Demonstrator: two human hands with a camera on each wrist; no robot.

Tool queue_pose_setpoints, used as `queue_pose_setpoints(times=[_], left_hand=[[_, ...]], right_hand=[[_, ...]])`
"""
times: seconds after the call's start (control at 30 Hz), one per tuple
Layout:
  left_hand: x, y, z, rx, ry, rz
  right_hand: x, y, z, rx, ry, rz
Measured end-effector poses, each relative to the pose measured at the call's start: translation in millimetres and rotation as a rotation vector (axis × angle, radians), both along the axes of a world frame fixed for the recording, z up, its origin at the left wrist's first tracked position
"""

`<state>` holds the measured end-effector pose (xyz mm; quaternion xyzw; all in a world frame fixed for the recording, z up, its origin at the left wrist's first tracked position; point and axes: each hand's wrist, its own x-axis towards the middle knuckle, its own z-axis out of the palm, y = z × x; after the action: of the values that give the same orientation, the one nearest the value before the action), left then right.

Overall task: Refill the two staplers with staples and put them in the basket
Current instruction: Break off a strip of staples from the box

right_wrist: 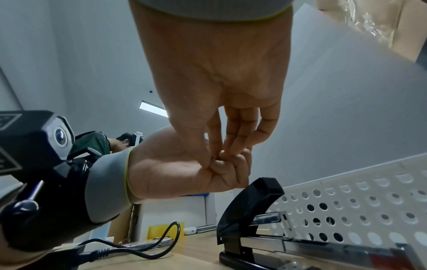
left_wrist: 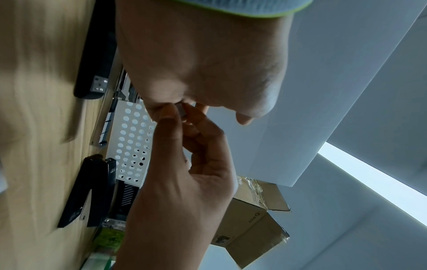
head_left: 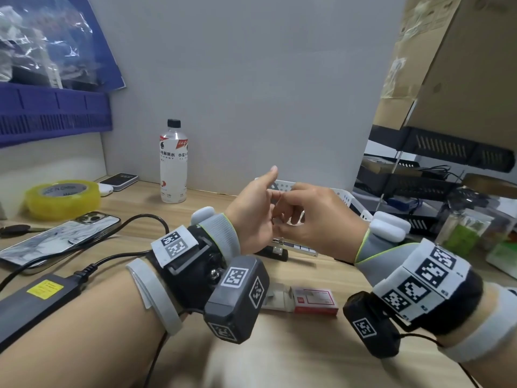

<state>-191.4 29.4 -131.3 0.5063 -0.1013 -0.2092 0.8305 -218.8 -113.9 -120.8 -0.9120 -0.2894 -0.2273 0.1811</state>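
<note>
Both hands meet in the air above the desk, the left hand (head_left: 251, 211) and the right hand (head_left: 316, 219) pinching a small grey block between their fingertips (left_wrist: 172, 111) — most likely a strip of staples (left_wrist: 181, 111), though it is too small to be sure. The step in hand, as I judge it, is separating or readying a strip before loading. Directly below lies the opened stapler (right_wrist: 249, 219), its black lid tilted up and its metal magazine (right_wrist: 323, 241) drawn out along the desk (head_left: 279, 359) toward the white perforated basket (right_wrist: 369, 201). A second black stapler (left_wrist: 87, 190) rests on the desk just beside the basket wall, hinged partly open; neither stapler is in the basket yet. The next move calls for lowering the strip and seating it straight in the channel, legs down, then closing the lid. The red staple box (head_left: 314, 301) sits nearer the person, its tray slid out. Around are a drink bottle (head_left: 173, 163), a roll of yellow tape (head_left: 63, 198), a phone (head_left: 61, 242) and a black power cable (head_left: 117, 256) — all off to the left, well apart from the open stapler, so nothing blocks the way down.
</note>
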Motion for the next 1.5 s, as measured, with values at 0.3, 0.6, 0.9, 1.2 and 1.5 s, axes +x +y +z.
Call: queue_pose_setpoints(times=[0.3, 0.6, 0.9, 1.2, 1.5], left_hand=[[9, 4, -3, -0.040, -0.017, 0.053], [5, 7, -4, 0.117, -0.080, 0.027], [9, 14, -2, 0.244, -0.106, 0.094], [8, 22, 3, 0.200, -0.063, 0.116], [11, 32, 4, 0.378, -0.135, -0.115]], right_hand=[[14, -12, 14, 0.211, 0.182, -0.077], [20, -20, 15, 0.423, 0.304, -0.148], [29, -29, 11, 0.484, 0.444, -0.140], [43, -28, -19, -0.120, 0.432, -0.286], [48, -25, -31, -0.117, 0.428, -0.267]])
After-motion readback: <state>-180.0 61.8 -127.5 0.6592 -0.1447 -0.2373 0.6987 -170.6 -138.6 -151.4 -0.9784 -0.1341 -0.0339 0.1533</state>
